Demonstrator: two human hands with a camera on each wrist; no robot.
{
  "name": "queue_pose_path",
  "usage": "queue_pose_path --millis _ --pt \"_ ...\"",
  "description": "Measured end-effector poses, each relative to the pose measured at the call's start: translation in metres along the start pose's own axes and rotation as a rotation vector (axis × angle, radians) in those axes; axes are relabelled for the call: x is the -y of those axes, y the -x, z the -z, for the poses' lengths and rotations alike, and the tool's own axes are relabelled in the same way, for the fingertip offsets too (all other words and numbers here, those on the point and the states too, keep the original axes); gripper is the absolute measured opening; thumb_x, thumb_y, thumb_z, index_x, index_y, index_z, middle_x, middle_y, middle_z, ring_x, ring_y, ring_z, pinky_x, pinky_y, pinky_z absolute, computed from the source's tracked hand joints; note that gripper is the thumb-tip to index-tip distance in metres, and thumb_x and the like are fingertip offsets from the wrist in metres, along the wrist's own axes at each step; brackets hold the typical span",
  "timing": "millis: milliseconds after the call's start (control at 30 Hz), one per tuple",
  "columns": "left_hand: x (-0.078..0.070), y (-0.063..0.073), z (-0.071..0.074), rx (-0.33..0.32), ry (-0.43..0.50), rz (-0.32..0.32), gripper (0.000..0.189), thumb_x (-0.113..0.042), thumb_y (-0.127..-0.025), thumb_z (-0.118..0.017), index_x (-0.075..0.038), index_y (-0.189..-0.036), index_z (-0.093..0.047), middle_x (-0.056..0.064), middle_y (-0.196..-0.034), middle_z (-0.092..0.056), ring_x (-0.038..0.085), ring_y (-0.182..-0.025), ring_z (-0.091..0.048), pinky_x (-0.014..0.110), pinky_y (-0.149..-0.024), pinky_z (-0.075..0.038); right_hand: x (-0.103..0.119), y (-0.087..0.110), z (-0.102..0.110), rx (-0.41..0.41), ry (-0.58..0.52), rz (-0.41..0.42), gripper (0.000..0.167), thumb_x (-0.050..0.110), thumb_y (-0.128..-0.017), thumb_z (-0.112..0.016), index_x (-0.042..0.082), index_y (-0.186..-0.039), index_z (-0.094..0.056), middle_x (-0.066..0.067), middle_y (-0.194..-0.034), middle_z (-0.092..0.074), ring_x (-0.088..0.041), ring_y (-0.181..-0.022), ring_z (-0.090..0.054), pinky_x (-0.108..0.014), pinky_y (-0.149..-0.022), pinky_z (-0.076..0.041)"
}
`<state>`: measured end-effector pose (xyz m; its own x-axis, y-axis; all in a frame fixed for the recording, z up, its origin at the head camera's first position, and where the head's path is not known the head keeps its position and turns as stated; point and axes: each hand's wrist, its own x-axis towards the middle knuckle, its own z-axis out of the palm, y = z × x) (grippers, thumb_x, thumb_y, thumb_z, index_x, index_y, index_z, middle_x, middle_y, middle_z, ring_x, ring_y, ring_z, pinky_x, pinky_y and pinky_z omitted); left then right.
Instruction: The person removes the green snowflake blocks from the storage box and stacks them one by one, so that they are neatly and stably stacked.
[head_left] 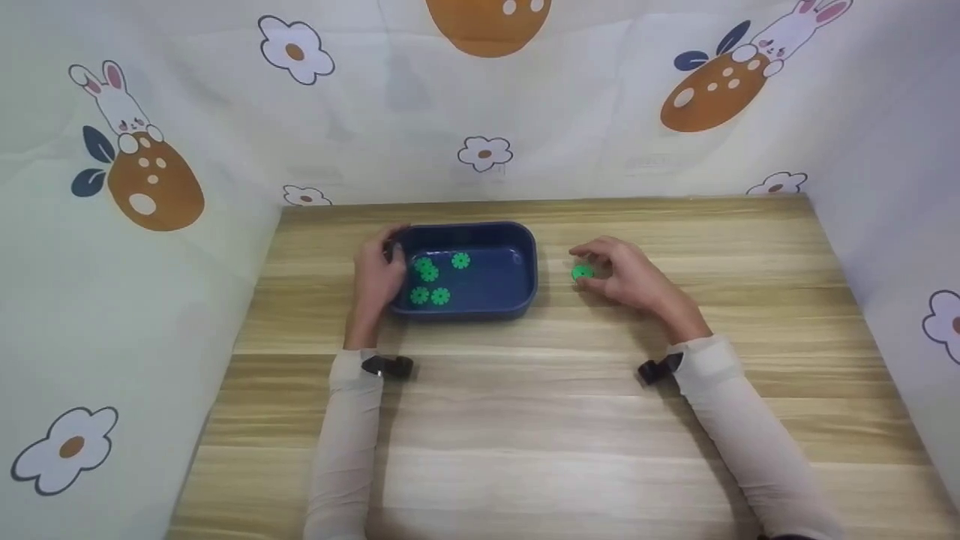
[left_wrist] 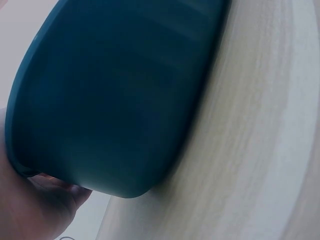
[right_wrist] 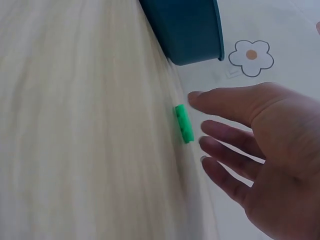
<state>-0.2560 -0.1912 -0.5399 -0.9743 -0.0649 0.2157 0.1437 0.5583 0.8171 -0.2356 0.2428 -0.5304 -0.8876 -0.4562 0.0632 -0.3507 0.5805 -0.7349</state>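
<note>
My left hand point(head_left: 380, 271) grips the left end of a dark blue rectangular plastic tub point(head_left: 517, 307), thumb over the rim. In the left wrist view, the tub's side wall point(left_wrist: 115, 100) fills much of the picture, with fingers curled at its rim. Inside the tub lie several green notched discs point(head_left: 460, 260), mostly toward its left half. Right of the tub, my right hand point(head_left: 626, 274) curves loosely around another green notched disc point(head_left: 582, 273). The right wrist view has this disc point(right_wrist: 184, 123) edge-on, with a gap between it and the spread thumb and fingers.
The wood-grain table point(head_left: 510, 420) stretches toward me below the tub. A pale cloth wall point(head_left: 390, 120) with rabbits and flowers stands close behind the tub, and similar walls flank both sides. Black wrist cameras point(head_left: 390, 366) sit on both sleeves.
</note>
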Motion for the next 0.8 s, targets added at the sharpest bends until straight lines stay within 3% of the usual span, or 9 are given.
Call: queue_pose_path --millis 200,367,567,800 --pt "0.002 0.000 0.000 -0.011 -0.009 -0.008 0.041 0.003 -0.103 -0.054 -0.007 -0.139 -0.072 0.016 -0.141 -0.072 0.033 -0.136 -0.065 0.049 -0.120 -0.052 0.020 -0.012 -0.008 -0.101 -0.033 0.083 0.038 0.012 -0.096 -0.081 0.002 -0.132 -0.073 -0.022 -0.127 -0.075 -0.040 -0.114 -0.070 -0.054 -0.096 -0.062" --pt "0.003 -0.002 0.000 -0.020 -0.009 -0.026 0.041 0.004 -0.101 -0.055 -0.006 -0.137 -0.073 0.017 -0.139 -0.073 0.033 -0.135 -0.066 0.048 -0.119 -0.052 0.040 -0.024 -0.021 -0.131 -0.086 0.131 0.034 0.006 -0.095 -0.079 0.003 -0.128 -0.075 -0.021 -0.122 -0.076 -0.037 -0.110 -0.071 -0.051 -0.093 -0.064" --pt "0.002 -0.002 0.000 -0.018 -0.013 -0.023 0.041 0.004 -0.101 -0.055 -0.006 -0.137 -0.072 0.017 -0.139 -0.073 0.033 -0.135 -0.066 0.046 -0.119 -0.052 0.062 -0.039 -0.039 -0.123 -0.081 0.184 0.031 0.007 -0.097 -0.079 0.002 -0.127 -0.076 -0.016 -0.121 -0.078 -0.031 -0.108 -0.072 -0.046 -0.092 -0.064" --pt "0.001 -0.001 0.001 -0.017 -0.008 -0.010 0.041 0.003 -0.102 -0.055 -0.008 -0.138 -0.072 0.016 -0.140 -0.073 0.032 -0.136 -0.066 0.046 -0.120 -0.052 0.084 -0.054 -0.053 -0.052 -0.013 0.169 0.033 0.012 -0.099 -0.077 0.008 -0.131 -0.074 -0.014 -0.126 -0.076 -0.032 -0.115 -0.071 -0.048 -0.104 -0.060"
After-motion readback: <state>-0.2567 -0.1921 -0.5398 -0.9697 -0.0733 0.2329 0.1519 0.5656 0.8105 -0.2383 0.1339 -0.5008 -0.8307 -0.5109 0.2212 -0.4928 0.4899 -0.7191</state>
